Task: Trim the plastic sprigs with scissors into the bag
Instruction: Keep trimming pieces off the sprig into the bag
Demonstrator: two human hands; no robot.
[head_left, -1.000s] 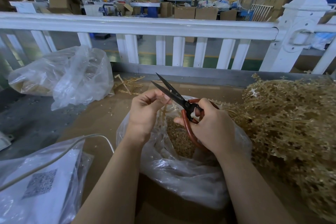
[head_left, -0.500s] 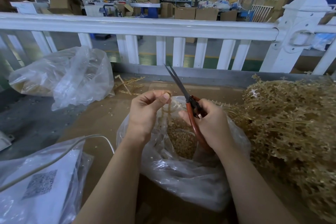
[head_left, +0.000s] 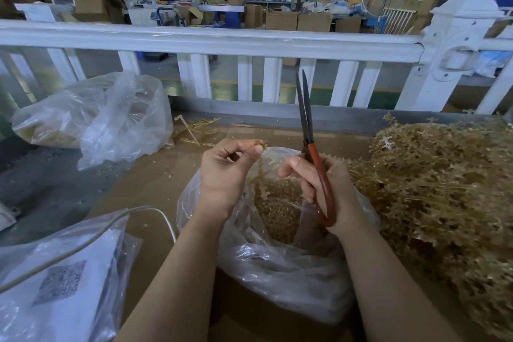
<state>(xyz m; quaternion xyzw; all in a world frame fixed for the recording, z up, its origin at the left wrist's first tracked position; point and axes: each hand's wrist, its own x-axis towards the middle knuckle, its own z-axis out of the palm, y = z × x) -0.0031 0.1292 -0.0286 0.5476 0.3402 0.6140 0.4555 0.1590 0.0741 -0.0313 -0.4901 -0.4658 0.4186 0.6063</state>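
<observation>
My left hand (head_left: 227,172) pinches the top of a thin tan plastic sprig (head_left: 261,175), which hangs down over the open mouth of a clear plastic bag (head_left: 277,266). Cut tan bits lie inside the bag. My right hand (head_left: 330,189) grips the red handles of the scissors (head_left: 306,119). The dark blades point straight up, nearly closed, just right of the sprig and apart from it.
A big heap of uncut tan sprigs (head_left: 449,189) fills the table's right side. Another clear bag (head_left: 94,116) lies at the back left, with loose sprigs (head_left: 194,130) beside it. A bag with a QR label (head_left: 61,286) and a white cable sit front left. A white railing (head_left: 222,41) borders the far edge.
The scissors have swung from pointing up-left with blades open to pointing straight up with blades nearly closed. The left hand has kept its pinch on the sprig above the bag.
</observation>
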